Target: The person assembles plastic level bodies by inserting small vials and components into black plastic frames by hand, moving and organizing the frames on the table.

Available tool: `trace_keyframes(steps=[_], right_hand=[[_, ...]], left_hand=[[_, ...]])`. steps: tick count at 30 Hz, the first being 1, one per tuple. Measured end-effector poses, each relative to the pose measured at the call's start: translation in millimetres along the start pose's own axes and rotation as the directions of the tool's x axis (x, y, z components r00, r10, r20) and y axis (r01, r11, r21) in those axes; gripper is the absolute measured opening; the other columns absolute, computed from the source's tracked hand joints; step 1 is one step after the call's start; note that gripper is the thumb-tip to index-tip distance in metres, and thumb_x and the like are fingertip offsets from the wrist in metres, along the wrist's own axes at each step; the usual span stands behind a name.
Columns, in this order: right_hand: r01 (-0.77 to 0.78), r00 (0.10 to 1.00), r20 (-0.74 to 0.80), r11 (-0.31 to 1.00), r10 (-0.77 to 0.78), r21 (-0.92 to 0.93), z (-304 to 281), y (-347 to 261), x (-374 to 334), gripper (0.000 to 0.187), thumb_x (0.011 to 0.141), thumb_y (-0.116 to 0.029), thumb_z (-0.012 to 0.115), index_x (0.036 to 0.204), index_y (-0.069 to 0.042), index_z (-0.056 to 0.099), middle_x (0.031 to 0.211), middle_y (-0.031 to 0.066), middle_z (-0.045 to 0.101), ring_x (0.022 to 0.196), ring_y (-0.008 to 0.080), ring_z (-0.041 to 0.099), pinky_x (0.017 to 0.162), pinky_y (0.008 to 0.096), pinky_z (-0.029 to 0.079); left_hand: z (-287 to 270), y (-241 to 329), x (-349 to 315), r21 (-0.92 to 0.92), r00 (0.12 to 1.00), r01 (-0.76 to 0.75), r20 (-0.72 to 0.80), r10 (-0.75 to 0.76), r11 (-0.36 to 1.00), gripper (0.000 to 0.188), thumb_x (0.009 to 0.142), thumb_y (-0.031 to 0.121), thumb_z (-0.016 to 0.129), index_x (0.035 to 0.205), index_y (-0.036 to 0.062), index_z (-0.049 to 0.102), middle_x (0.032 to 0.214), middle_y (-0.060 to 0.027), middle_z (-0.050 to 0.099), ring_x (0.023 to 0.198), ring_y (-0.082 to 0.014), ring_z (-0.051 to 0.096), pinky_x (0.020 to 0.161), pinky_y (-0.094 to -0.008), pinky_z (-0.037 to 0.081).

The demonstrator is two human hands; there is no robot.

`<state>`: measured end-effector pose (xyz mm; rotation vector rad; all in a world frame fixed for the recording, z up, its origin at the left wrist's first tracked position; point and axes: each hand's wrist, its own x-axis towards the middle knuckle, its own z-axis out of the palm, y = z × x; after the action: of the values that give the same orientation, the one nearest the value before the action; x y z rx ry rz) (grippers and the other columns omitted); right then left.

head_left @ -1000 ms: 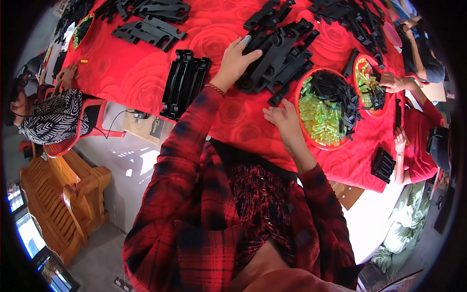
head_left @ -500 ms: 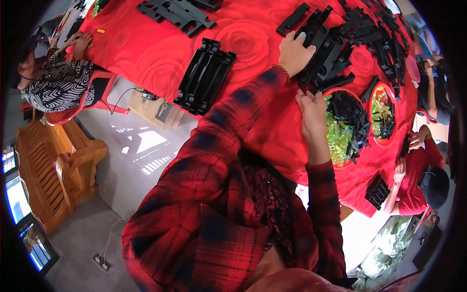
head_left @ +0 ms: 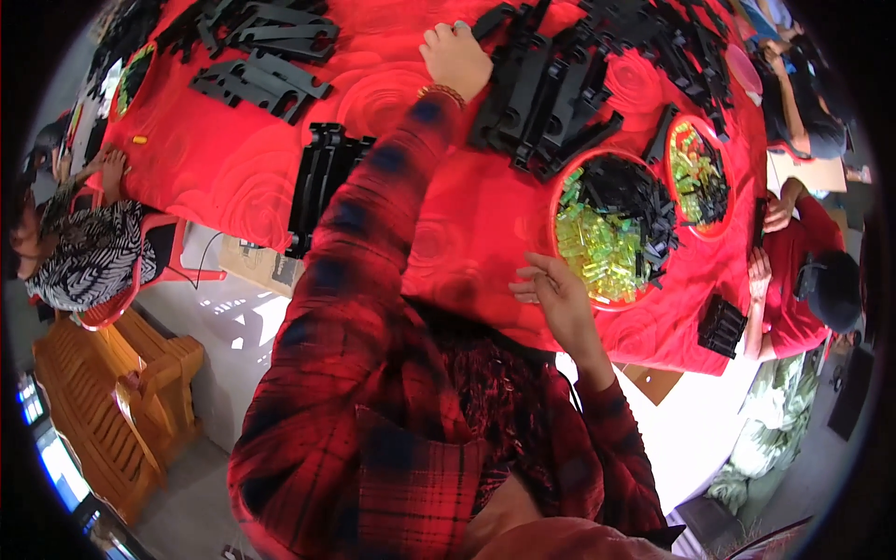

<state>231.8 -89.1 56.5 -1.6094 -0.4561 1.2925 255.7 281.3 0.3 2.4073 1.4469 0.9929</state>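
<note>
My left hand (head_left: 456, 63) reaches across the red-clothed table (head_left: 439, 247), palm down with bent fingers apart. It is beside a short black part (head_left: 492, 21) at the left edge of a pile of long black notched plastic strips (head_left: 546, 89); I see nothing held, though its fingertips are partly hidden. Closer to me, my right hand (head_left: 565, 303) hovers over the near table edge, fingers spread and holding nothing. Just beyond it stands a red-rimmed basin (head_left: 556, 219) of yellow-green clear pieces and small black ones. My left sleeve partly covers a set of black strips (head_left: 322, 173).
A smaller red-rimmed tub (head_left: 670, 168) of similar pieces stands to the right. More dark strips (head_left: 261, 84) lie far left. One person (head_left: 817, 247) works at the right beside a black assembly (head_left: 721, 325); another person (head_left: 89, 247) sits left, near a wooden bench (head_left: 107, 401).
The view has shifted, so the table's things sit farther left. My left hand has moved off the strip pile to its left edge; my right hand has drawn back toward me.
</note>
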Motion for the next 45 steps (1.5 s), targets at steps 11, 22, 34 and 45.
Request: trace_keyframes(steps=[11, 22, 34, 45], right_hand=[[0.061, 0.998, 0.031, 0.996, -0.059, -0.072, -4, 6, -31, 0.031, 0.103, -0.001, 0.042, 0.133, 0.004, 0.051, 0.113, 0.0142, 0.065, 0.096, 0.0214, 0.07, 0.082, 0.0306, 0.057], [0.187, 0.982, -0.02, 0.982, -0.186, 0.024, -28, 15, -52, 0.029, 0.104, -0.008, 0.05, 0.13, 0.001, 0.058, 0.103, 0.0087, 0.068, 0.082, 0.014, 0.068, 0.073, 0.0257, 0.055], [-0.167, 0.53, -0.361, 0.322, -0.768, -0.932, -54, 15, 15, 0.028, 0.095, -0.028, 0.063, 0.102, -0.001, 0.062, 0.103, 0.018, 0.058, 0.078, 0.0365, 0.068, 0.065, 0.0451, 0.058], [-0.188, 0.509, -0.312, 0.25, -0.802, -0.95, -57, 23, 25, 0.032, 0.093, -0.034, 0.066, 0.101, -0.003, 0.061, 0.104, 0.0191, 0.056, 0.08, 0.0373, 0.067, 0.066, 0.0445, 0.057]], left_hand=[[-46, -53, -16, 0.046, 0.979, 0.043, 0.198, -0.051, 0.998, 0.039, 0.086, 0.023, 0.061, 0.105, -0.012, 0.061, 0.1, -0.0329, 0.066, 0.095, -0.0474, 0.066, 0.083, -0.0528, 0.055], [-170, -1, -227, -0.59, 0.591, 0.804, 0.807, 0.008, 0.082, 0.028, 0.1, 0.014, 0.056, 0.123, -0.001, 0.056, 0.103, -0.0091, 0.065, 0.078, -0.0152, 0.063, 0.061, -0.0268, 0.049], [-194, 4, -297, -0.402, 0.407, 0.914, 0.899, 0.164, -0.065, 0.046, 0.11, 0.034, 0.035, 0.133, -0.001, 0.054, 0.116, -0.0142, 0.067, 0.082, -0.0151, 0.064, 0.065, -0.0266, 0.05], [-188, 2, -299, -0.417, 0.439, 0.897, 0.88, 0.182, -0.146, 0.042, 0.109, 0.03, 0.038, 0.132, -0.0022, 0.053, 0.118, -0.0153, 0.066, 0.086, -0.0159, 0.065, 0.069, -0.0261, 0.051]])
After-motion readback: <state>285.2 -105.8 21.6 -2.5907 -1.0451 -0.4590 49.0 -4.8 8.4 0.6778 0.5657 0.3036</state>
